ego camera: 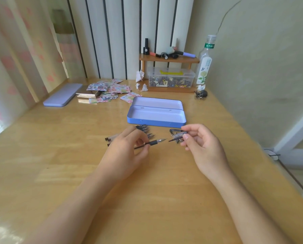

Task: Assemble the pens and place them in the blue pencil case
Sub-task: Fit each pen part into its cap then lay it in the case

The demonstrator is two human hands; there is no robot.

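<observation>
My left hand grips a black pen refill with a grip section, its metal tip pointing right. My right hand pinches a dark translucent pen cap or barrel piece just right of that tip, a small gap between them. The blue pencil case lies open just beyond both hands, its tray holding nothing I can see. Several dark pointed pen tips lie in front of the case. Pale pen barrels poke out from behind my left hand.
A closed lilac case lid lies at the far left beside scattered stickers. A wooden shelf with a clear storage box stands at the back. A bottle and binder clips stand at the back right.
</observation>
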